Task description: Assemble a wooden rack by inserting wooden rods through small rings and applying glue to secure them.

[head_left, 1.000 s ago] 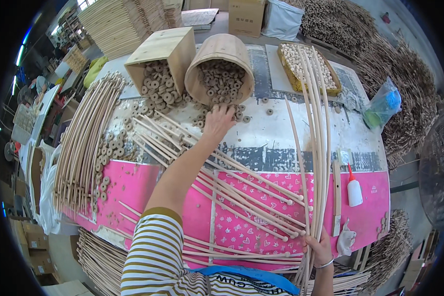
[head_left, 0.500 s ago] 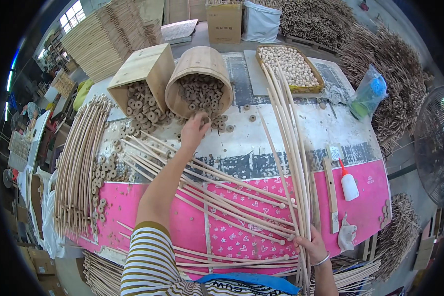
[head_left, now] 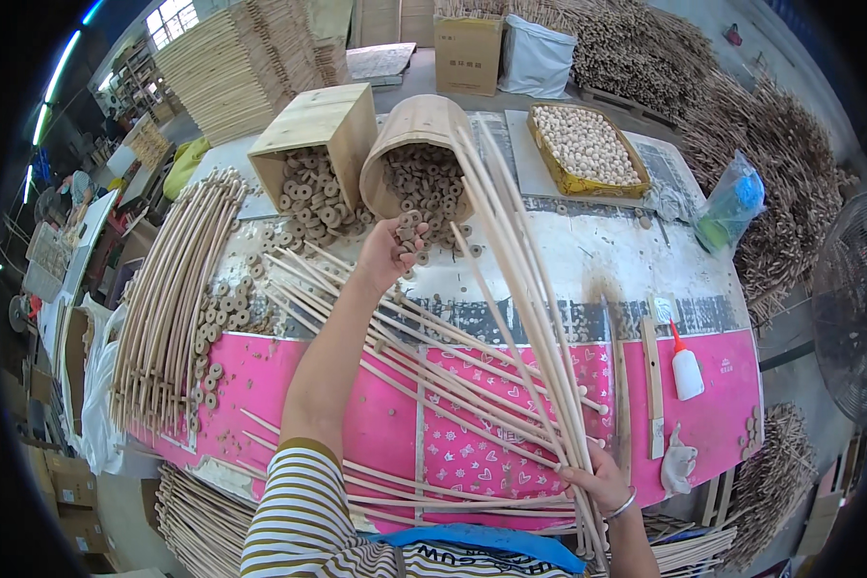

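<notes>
And here, just in front of the pale round wooden bucket point(head_left: 422, 118), the left hand point(head_left: 385, 252) curls round small grey-brown wooden rings point(head_left: 410, 229). Farthest from the bucket, the right hand point(head_left: 599, 480) grips a bundle of long, pale wooden sticks point(head_left: 525, 289) low down; their length slants bucketward, tips nearer the left hand.

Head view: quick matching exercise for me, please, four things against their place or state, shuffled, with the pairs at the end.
Things
1. Left hand
2. Right hand
3. Yellow tray
4. Squeeze bottle

Place or state
A. on the pink sheet
B. holding brown rings
C. filled with pale balls
D. gripping long sticks

Pairs: 1-B, 2-D, 3-C, 4-A
</notes>
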A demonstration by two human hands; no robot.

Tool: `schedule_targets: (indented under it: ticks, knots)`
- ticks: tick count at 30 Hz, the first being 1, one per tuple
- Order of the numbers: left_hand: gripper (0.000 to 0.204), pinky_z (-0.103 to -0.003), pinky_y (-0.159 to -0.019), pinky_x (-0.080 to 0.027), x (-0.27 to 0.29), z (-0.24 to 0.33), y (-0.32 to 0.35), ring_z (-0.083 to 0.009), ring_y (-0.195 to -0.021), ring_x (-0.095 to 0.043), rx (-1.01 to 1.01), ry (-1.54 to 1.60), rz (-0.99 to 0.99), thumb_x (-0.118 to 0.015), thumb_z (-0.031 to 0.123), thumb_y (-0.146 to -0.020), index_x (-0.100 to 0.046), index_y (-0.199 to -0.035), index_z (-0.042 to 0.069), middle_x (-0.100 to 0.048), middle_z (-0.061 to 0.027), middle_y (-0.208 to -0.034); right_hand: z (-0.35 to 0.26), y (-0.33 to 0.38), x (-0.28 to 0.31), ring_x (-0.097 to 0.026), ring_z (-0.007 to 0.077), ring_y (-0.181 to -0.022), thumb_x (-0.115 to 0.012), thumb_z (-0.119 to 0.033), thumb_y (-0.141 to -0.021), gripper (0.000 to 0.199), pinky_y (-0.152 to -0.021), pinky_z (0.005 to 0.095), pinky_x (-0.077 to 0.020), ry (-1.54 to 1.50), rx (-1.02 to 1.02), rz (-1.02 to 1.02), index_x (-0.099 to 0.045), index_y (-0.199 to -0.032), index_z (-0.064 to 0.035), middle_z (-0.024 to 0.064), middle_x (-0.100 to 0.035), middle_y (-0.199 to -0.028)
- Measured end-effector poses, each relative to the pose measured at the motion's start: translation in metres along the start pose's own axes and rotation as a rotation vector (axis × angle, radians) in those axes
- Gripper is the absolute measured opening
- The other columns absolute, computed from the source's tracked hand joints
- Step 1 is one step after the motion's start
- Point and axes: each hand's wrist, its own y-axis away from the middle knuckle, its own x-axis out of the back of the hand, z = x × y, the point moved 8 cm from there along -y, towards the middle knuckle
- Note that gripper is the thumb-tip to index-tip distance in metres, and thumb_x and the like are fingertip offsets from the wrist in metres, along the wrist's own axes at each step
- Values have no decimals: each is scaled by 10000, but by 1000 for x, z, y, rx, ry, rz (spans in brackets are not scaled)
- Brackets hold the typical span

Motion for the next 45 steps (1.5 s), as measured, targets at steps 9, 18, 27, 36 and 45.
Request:
schedule_targets:
  ticks: [9,18,27,36,45]
  knots:
    - [234,-188,-461,-387,23,18,59,-92,-697,-596,-144,-270,193,-629,309,-999,-634,-1125,112,-654,-15,-934,7,-4,-39,-615,105,-703,-703,-79,-922,460,-578,248,-530,69,-9,-150,-517,-1336,-10,45,-609,-893]
    - [223,-183,-471,-342,32,32,118,-79,-702,-609,-203,-299,200,-661,302,-983,-663,-1111,120,-680,8,-941,14,-8,-51,-613,109,-640,-699,-105,-932,396,-568,245,-521,174,-29,-179,-542,-1284,-16,41,-623,-811]
    - [252,-205,-454,-378,72,47,167,-104,-690,-627,-220,-98,276,-596,305,-975,-661,-1060,77,-725,-36,-965,-2,-15,-75,-631,100,-724,-717,-86,-912,445,-565,226,-544,308,-32,-254,-530,-1309,-12,53,-624,-925]
    - [368,-186,-481,-430,94,66,205,-101,-701,-619,-271,-114,302,-576,366,-1005,-614,-1291,138,-707,-24,-934,-10,-20,-92,-626,79,-718,-726,-94,-911,408,-593,220,-535,354,16,-305,-560,-1274,-9,30,-629,-931]
    - [270,-174,-488,-393,95,69,215,-38,-663,-572,-261,-250,305,-631,342,-1003,-714,-1120,113,-670,44,-841,-41,-57,-118,-624,103,-693,-710,-88,-898,466,-578,244,-528,511,74,-377,-528,-1320,-12,39,-628,-885]
